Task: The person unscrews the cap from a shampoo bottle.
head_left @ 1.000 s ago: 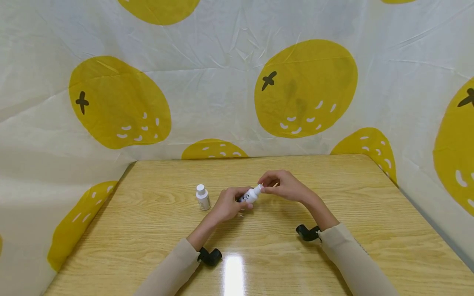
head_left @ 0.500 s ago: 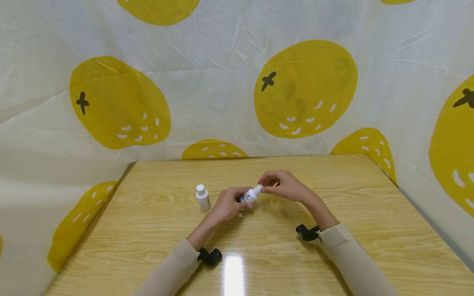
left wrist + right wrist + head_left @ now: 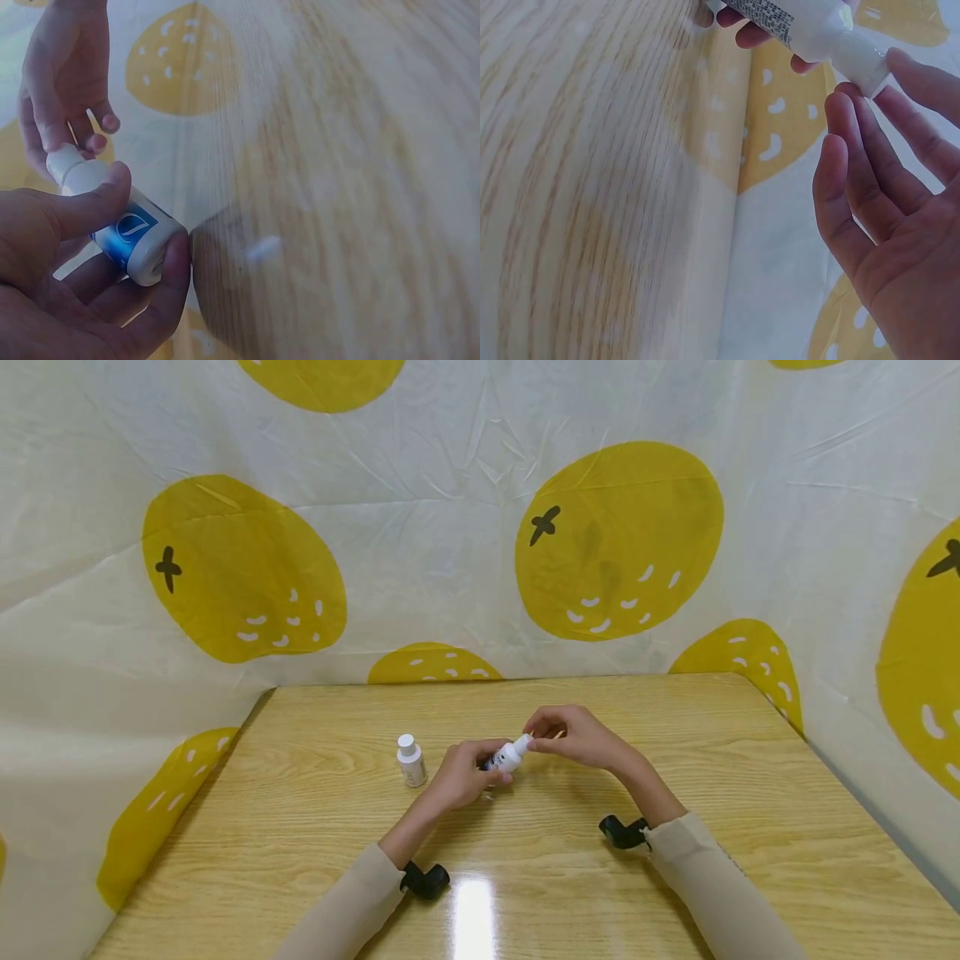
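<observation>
A small white bottle (image 3: pixel 507 758) with a blue label lies tilted in my left hand (image 3: pixel 459 775), its capped end pointing up and to the right. In the left wrist view the left thumb and fingers wrap round the bottle body (image 3: pixel 133 234). My right hand (image 3: pixel 582 737) pinches the white cap (image 3: pixel 861 63) between thumb and fingertips, and the cap sits on the bottle's neck. Left of the hands a second white bottle (image 3: pixel 412 762) with a white cap stands upright on the table, touched by neither hand.
The wooden table (image 3: pixel 315 827) carries a bright light reflection near its front. A white cloth with yellow fruit prints (image 3: pixel 435 568) hangs behind and at both sides. Black wrist devices (image 3: pixel 426 882) sit at both sleeve cuffs.
The held bottle's label looks slightly turned between frames. Both hands stay in nearly the same place, and the standing bottle has not moved.
</observation>
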Demonstrator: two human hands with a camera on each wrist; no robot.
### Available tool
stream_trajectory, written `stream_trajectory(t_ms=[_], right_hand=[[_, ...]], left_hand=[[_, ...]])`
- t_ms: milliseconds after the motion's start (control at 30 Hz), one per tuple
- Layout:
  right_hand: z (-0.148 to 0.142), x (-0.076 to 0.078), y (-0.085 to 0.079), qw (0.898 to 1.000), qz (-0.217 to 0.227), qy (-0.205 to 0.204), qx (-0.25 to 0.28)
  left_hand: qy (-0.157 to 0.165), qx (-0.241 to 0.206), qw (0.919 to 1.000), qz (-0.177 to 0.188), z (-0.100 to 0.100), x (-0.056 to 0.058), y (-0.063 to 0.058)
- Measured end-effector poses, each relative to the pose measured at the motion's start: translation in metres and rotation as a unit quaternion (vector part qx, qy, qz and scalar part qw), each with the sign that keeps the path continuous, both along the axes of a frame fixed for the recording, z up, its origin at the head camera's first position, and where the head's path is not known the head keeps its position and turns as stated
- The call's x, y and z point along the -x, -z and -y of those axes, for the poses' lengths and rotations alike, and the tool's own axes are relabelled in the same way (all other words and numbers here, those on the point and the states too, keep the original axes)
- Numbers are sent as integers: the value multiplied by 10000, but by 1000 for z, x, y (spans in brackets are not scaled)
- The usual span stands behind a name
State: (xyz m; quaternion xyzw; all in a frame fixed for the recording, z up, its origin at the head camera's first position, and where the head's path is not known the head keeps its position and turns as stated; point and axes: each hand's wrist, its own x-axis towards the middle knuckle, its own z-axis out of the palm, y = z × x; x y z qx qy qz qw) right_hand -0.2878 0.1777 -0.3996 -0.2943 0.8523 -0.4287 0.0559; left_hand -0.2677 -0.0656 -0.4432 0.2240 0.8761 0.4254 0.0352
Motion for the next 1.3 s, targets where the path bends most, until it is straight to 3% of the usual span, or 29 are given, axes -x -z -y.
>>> stream_trajectory(t_ms=[1300], right_hand=[[-2,-2,0,9997,216,78,68]], left_hand=[[-75,67,9999,-5,-1,-2,-2]])
